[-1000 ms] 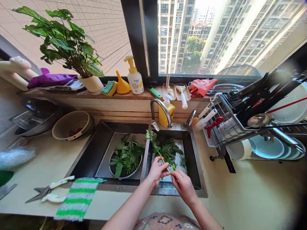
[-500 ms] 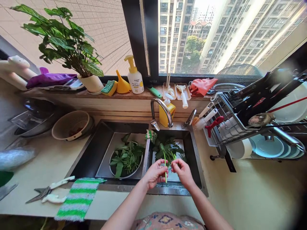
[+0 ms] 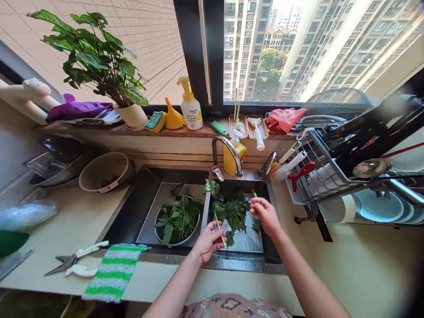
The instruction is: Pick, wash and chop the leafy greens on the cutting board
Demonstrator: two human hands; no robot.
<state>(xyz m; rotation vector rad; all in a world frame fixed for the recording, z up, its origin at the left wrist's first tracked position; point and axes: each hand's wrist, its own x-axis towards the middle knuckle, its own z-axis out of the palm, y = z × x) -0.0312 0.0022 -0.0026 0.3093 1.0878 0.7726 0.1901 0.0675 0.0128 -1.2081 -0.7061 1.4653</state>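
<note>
My left hand (image 3: 209,243) is closed on a thin green stem (image 3: 217,221), which slants up above the front of the right sink basin (image 3: 255,240). To the right, my right hand (image 3: 266,215) pinches a short piece of green stem (image 3: 254,193) whose tip sticks up past the fingers. Leafy greens (image 3: 233,214) with long stems lie in the right basin between my hands and behind them. In the left basin (image 3: 149,221), a round bowl (image 3: 195,233) holds more leafy greens (image 3: 177,216).
A faucet (image 3: 228,143) arches over the divider, where a striped cloth (image 3: 212,187) hangs. Scissors (image 3: 71,263) and a green-white striped cloth (image 3: 114,271) lie on the left counter, near a colander (image 3: 104,172). On the right stands a dish rack (image 3: 318,176).
My hands have moved apart: the right has gone right and up with a short stem piece, while the left stays low holding its stem. The view has shifted slightly.
</note>
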